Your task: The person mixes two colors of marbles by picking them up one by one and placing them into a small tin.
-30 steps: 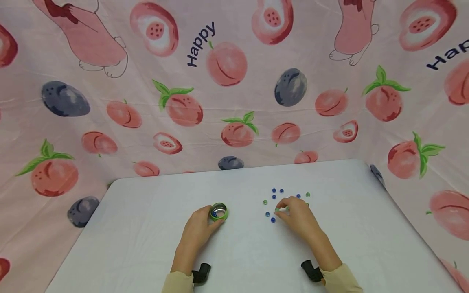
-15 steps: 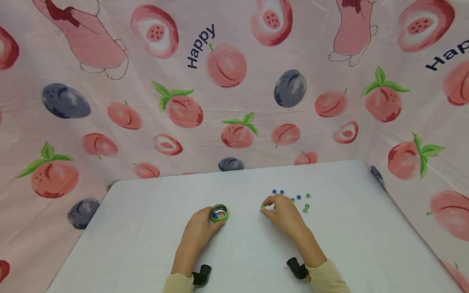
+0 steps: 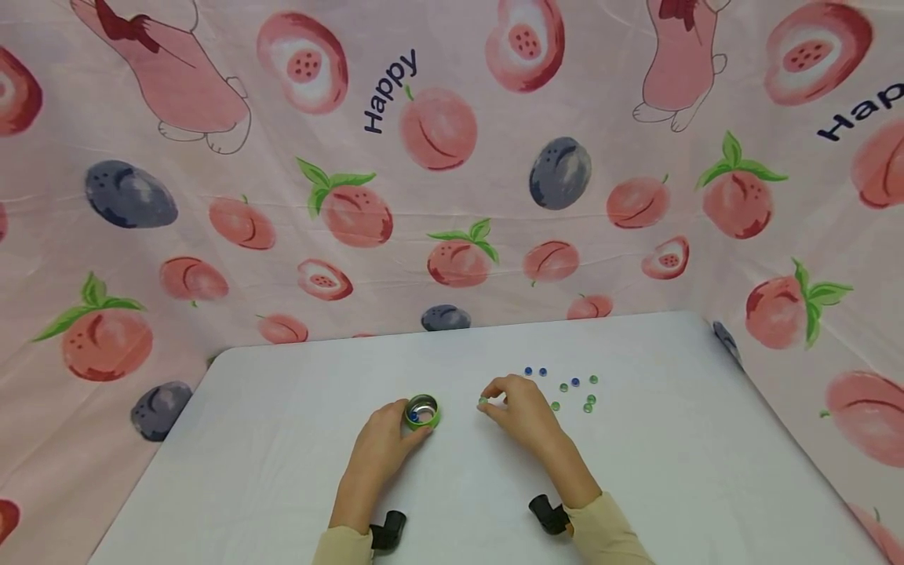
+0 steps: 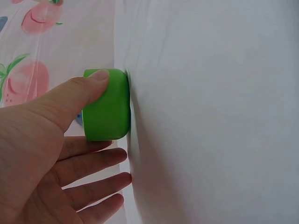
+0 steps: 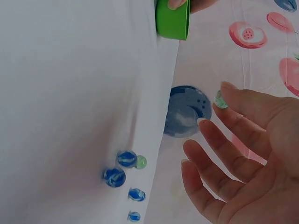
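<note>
A small round green bowl (image 3: 422,411) with a shiny metal inside stands on the white table, something blue, apparently a marble (image 3: 414,417), lying in it. My left hand (image 3: 384,438) grips the bowl's side, the thumb on its green wall (image 4: 108,109) in the left wrist view. Right of the bowl and apart from it, my right hand (image 3: 526,416) pinches a green glass marble (image 5: 221,100) between thumb and forefinger, the other fingers spread loosely. Some marbles on the table are hidden behind this hand in the head view; the right wrist view shows several blue marbles (image 5: 126,159) below it.
Several loose green marbles (image 3: 563,388) and blue marbles (image 3: 543,372) lie scattered right of the right hand. The white-covered table (image 3: 282,439) meets a pink fruit-print cloth (image 3: 395,314) at the back and sides. Black devices (image 3: 549,515) sit on both wrists.
My right hand has moved left towards the bowl with the pinched green marble, uncovering marbles to its right. The left hand and the bowl have stayed in place.
</note>
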`<act>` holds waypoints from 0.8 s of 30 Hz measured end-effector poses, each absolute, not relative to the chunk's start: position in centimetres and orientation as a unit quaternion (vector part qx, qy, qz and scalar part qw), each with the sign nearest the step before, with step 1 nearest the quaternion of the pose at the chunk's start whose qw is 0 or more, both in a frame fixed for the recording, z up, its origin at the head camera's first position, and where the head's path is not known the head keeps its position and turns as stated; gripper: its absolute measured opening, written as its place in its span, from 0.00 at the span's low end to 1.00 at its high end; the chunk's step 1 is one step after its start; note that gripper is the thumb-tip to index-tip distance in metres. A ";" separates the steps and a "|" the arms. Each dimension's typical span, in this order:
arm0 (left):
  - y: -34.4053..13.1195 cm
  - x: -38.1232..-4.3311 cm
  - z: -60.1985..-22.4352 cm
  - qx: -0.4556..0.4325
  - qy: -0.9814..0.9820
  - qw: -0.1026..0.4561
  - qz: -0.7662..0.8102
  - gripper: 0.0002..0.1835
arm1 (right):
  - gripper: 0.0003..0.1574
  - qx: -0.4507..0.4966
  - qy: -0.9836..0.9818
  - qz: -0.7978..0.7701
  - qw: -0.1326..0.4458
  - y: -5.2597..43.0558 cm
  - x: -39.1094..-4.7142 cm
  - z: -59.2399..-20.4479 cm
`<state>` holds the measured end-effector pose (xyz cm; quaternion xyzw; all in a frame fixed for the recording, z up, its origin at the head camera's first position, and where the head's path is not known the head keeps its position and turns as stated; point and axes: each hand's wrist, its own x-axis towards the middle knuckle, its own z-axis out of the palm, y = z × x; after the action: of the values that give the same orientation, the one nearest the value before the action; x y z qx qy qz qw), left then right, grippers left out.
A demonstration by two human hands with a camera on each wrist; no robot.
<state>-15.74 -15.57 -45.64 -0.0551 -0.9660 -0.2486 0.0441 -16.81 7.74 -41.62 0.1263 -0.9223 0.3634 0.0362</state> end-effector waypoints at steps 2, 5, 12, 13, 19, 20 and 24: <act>-15.6 -15.7 -45.6 -0.055 -0.967 0.045 -0.247 0.30 | 0.07 0.126 -0.921 0.367 0.030 7.4 -16.9 -41.7; -15.7 -15.7 -45.6 -0.055 -0.967 0.046 -0.246 0.30 | 0.07 0.132 -0.921 0.366 0.026 7.0 -17.0 -41.7; -16.1 -15.6 -45.7 -0.054 -0.966 0.042 -0.250 0.29 | 0.06 0.152 -0.921 0.358 0.026 6.2 -17.2 -41.6; -16.1 -15.7 -45.7 -0.055 -0.966 0.044 -0.249 0.30 | 0.06 0.156 -0.920 0.359 0.028 6.1 -17.3 -41.6; -15.9 -16.0 -45.7 -0.063 -0.966 0.041 -0.246 0.28 | 0.06 0.162 -0.913 0.373 0.028 5.3 -18.0 -42.1; -15.8 -16.0 -45.7 -0.063 -0.967 0.039 -0.246 0.28 | 0.06 0.162 -0.913 0.374 0.029 5.1 -18.2 -42.2; -15.6 -16.0 -45.7 -0.062 -0.967 0.030 -0.245 0.28 | 0.06 0.160 -0.912 0.375 0.038 4.6 -18.7 -42.8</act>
<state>-15.97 -15.63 -45.70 -0.0623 -0.9670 -0.2452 0.0297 -18.66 4.59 -42.82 0.1597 -0.9125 0.3748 0.0375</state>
